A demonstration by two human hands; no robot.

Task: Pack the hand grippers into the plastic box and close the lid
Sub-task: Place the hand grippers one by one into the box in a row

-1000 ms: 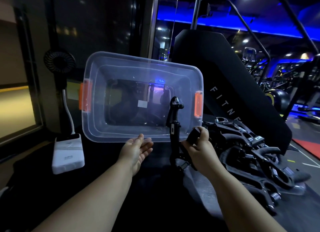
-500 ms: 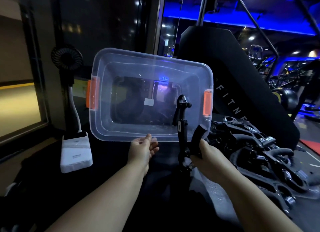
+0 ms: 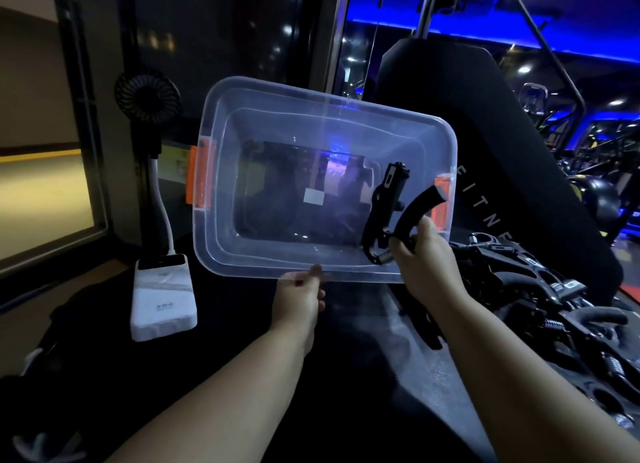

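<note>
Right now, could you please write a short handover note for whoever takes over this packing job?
Left hand pinches the near rim of the clear plastic box with orange latches, tipped towards the camera; it looks empty.
Right hand grips one black hand gripper at the box's mouth.
Done: nothing packed.
Left: this one, the pile of black grippers on the right, then the lid, not clearly visible.

Box: clear plastic box [image 3: 277, 123], tipped up with its opening facing the camera.
Left hand [image 3: 299, 298]: pinches the box's near rim.
Right hand [image 3: 422, 255]: grips a black hand gripper [image 3: 388, 206] at the box's mouth.
Pile [image 3: 554, 307]: more grippers, right of the box.
</note>
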